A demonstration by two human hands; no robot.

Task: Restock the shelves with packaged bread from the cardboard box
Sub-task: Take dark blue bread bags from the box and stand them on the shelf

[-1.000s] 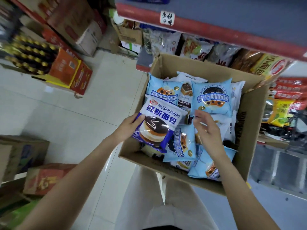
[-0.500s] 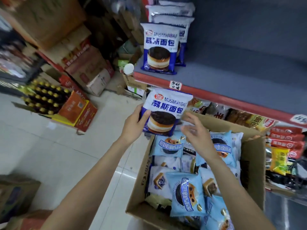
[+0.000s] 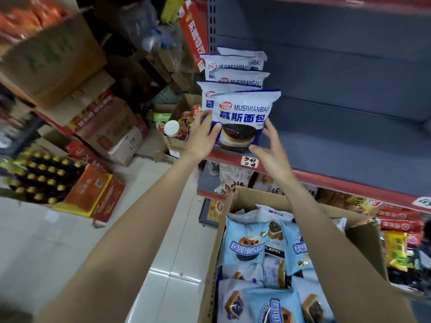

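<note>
A crate of gold-capped bottles [image 3: 39, 176] sits on the tiled floor [image 3: 58, 241] beside stacked cartons [image 3: 109, 127].

I see the mousse bread pack [image 3: 242, 120] has gone up from the cardboard box [image 3: 254, 199] onto the grey shelf [image 3: 349, 157], now standing in front of the row of matching packs [image 3: 235, 73]. The left hand [image 3: 201, 138] has kept its grip on the pack's left edge, and the right hand [image 3: 271, 151] has risen to its right side, fingers spread.
</note>
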